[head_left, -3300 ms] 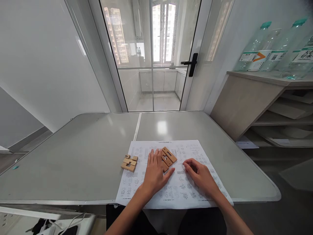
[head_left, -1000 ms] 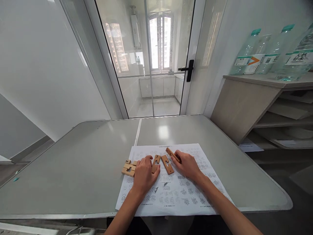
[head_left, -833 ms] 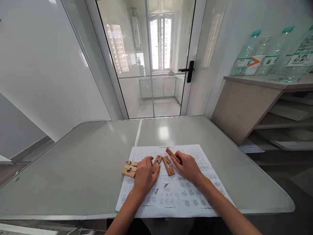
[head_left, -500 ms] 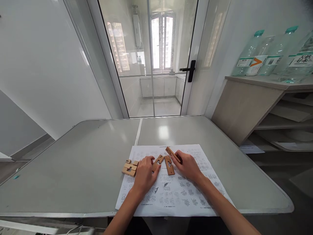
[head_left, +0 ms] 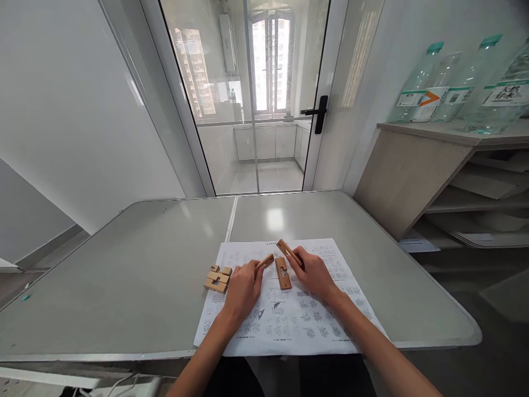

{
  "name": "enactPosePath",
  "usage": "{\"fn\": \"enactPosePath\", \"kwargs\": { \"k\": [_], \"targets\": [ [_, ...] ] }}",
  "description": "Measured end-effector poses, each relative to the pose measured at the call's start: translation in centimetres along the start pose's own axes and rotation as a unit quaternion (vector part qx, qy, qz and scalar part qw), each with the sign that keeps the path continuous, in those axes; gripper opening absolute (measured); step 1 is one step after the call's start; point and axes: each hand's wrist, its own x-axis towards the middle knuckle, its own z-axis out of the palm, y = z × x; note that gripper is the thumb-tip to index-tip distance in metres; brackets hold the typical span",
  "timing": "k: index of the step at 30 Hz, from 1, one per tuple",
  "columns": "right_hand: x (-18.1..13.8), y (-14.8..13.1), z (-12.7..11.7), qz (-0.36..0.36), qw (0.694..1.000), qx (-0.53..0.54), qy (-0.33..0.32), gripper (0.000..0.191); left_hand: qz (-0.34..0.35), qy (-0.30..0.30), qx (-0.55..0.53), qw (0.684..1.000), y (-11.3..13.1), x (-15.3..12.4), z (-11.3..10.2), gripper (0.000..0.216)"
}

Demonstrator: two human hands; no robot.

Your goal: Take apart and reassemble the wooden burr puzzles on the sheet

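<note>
My left hand (head_left: 244, 286) is closed on a light wooden puzzle piece (head_left: 265, 261), whose narrow end sticks out past the fingers. My right hand (head_left: 313, 272) grips a darker wooden puzzle piece (head_left: 286, 248) with a numeral on its tip, pointing up and to the left. Between the hands a notched wooden piece (head_left: 283, 274) lies flat on the printed sheet (head_left: 285, 344). Left of my left hand, several light wooden pieces (head_left: 217, 280) lie close together at the sheet's left edge, one bearing a numeral. The palm sides of both hands are hidden.
The sheet with small printed diagrams lies on a grey table (head_left: 124, 286). Behind the table stands a glazed door (head_left: 256, 138) with a black handle (head_left: 319, 114). To the right, several plastic bottles (head_left: 454, 91) stand on a wooden shelf unit (head_left: 409, 171).
My left hand has closed on the light piece, which lay on the sheet and is now turned on edge. My right hand still grips its piece. The view has shifted slightly.
</note>
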Motion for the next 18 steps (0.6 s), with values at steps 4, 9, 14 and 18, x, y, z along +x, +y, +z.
{"fn": "enactPosePath", "kwargs": {
  "k": [4, 9, 14, 18],
  "targets": [
    [0.1, -0.1, 0.0, 0.004, 1.0, 0.01, 0.001, 0.034, -0.031, -0.032, -0.101, 0.994, 0.4, 0.2, -0.7, 0.031],
    [0.2, 0.0, 0.0, 0.006, 1.0, 0.012, 0.008, 0.035, -0.053, -0.064, -0.264, 0.961, 1.5, 1.3, -0.9, 0.035],
    [0.4, 0.0, -0.2, 0.013, 0.999, 0.021, 0.024, 0.035, -0.079, -0.105, -0.423, 0.897, 2.6, 2.8, 0.5, 0.037],
    [0.5, 0.3, -0.1, 0.02, 0.999, 0.026, 0.04, 0.035, -0.074, -0.113, -0.464, 0.876, 2.7, 3.7, 1.6, 0.041]
  ]
}}
